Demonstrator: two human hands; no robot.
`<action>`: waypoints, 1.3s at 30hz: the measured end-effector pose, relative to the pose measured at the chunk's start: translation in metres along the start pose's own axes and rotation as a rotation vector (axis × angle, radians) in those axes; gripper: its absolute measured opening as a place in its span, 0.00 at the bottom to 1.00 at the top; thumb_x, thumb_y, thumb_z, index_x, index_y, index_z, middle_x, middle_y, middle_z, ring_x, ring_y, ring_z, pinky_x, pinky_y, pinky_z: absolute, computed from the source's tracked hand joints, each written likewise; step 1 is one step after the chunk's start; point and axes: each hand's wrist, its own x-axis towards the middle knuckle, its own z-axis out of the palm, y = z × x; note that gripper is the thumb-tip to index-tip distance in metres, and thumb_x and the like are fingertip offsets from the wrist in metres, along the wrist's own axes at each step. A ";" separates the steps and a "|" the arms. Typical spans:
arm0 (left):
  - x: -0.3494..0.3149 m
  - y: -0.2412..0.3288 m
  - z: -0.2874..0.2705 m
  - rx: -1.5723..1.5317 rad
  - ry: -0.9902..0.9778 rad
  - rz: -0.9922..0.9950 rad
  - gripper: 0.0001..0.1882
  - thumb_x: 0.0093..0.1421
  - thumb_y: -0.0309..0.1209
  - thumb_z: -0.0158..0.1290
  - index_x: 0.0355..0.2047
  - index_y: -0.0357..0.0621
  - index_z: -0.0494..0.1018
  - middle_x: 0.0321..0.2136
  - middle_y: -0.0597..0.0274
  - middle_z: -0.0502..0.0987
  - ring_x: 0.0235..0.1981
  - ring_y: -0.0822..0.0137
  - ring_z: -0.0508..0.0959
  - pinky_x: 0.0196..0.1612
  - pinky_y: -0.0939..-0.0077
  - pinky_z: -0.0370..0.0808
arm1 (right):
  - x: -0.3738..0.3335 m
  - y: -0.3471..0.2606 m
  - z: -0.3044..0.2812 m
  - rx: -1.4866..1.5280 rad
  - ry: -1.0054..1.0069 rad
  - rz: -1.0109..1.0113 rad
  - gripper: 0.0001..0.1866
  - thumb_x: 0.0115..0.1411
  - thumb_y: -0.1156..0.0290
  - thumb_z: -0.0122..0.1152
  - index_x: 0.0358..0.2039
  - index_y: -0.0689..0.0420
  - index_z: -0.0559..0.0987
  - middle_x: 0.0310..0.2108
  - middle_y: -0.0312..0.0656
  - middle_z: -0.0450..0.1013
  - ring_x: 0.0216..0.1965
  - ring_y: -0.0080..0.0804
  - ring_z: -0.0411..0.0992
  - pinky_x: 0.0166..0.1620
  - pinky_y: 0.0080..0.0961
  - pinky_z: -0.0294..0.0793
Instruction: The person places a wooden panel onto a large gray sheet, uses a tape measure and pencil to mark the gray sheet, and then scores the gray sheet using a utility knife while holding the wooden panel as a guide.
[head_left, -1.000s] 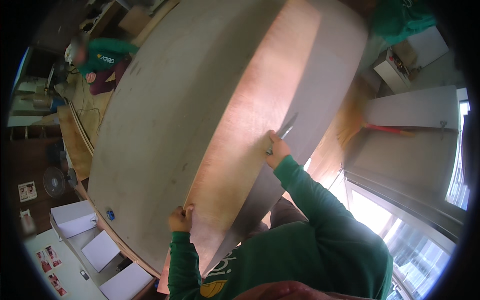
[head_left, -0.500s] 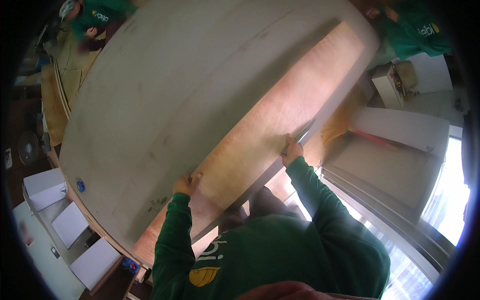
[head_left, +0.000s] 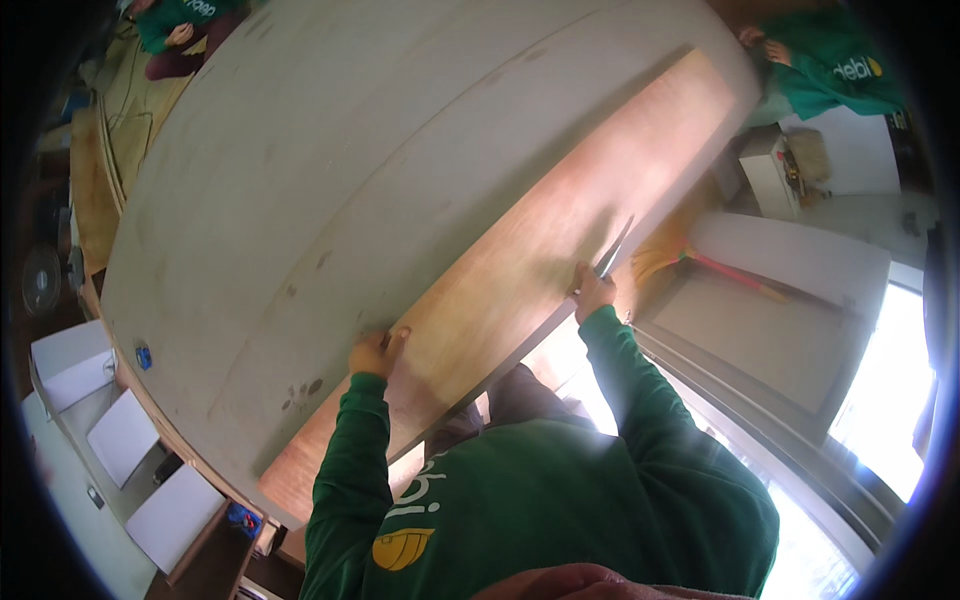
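While the left hand (head_left: 377,352) presses flat, fingers spread, on the near end of the long reddish plywood strip (head_left: 520,270), the right hand (head_left: 592,292) is closed around a slim metal blade (head_left: 614,250) at the strip's right edge. That strip lies diagonally across the big grey tabletop (head_left: 330,190). Two people in green tops (head_left: 830,60) work at the far side.

I saw a big grey table (head_left: 300,200) with a long reddish-brown plywood strip (head_left: 520,290) lying flat along its near edge. A small blue object (head_left: 144,355) sat near the table's left rim, well apart from the strip.
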 end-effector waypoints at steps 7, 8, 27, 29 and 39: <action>-0.058 -0.033 -0.014 -0.114 0.657 0.219 0.19 0.52 0.37 0.62 0.44 0.44 0.76 0.44 0.50 0.76 0.46 0.46 0.73 0.50 0.51 0.70 | -0.040 -0.026 -0.023 -0.093 -0.349 -0.348 0.10 0.64 0.68 0.56 0.41 0.60 0.75 0.28 0.36 0.72 0.26 0.22 0.69 0.27 0.18 0.67; -0.073 -0.039 -0.013 -0.189 0.657 0.154 0.20 0.52 0.37 0.62 0.44 0.44 0.76 0.44 0.50 0.76 0.46 0.46 0.73 0.51 0.51 0.70 | -0.063 -0.033 -0.018 -0.230 -0.300 -0.390 0.09 0.62 0.67 0.60 0.37 0.58 0.75 0.24 0.34 0.69 0.23 0.20 0.65 0.24 0.16 0.61; -0.242 -0.185 0.137 -1.907 0.347 -1.286 0.34 0.59 0.59 0.50 0.42 0.35 0.72 0.27 0.50 0.79 0.24 0.58 0.82 0.23 0.68 0.76 | -0.273 0.160 0.295 -1.434 -1.633 -1.560 0.31 0.54 0.57 0.66 0.55 0.61 0.74 0.51 0.55 0.68 0.50 0.54 0.66 0.54 0.44 0.66; -0.234 -0.196 0.107 -1.917 0.363 -1.200 0.32 0.60 0.57 0.51 0.38 0.33 0.74 0.25 0.50 0.80 0.23 0.60 0.82 0.23 0.71 0.76 | -0.274 0.175 0.301 -1.435 -1.607 -1.560 0.33 0.53 0.56 0.67 0.56 0.61 0.73 0.51 0.55 0.67 0.50 0.54 0.65 0.54 0.44 0.66; -0.255 -0.214 0.130 -1.810 0.290 -1.044 0.26 0.64 0.48 0.54 0.33 0.29 0.75 0.21 0.51 0.80 0.21 0.65 0.81 0.26 0.76 0.78 | -0.301 0.207 0.300 -1.568 -1.572 -1.351 0.34 0.54 0.61 0.67 0.59 0.59 0.70 0.52 0.53 0.64 0.53 0.53 0.62 0.57 0.43 0.62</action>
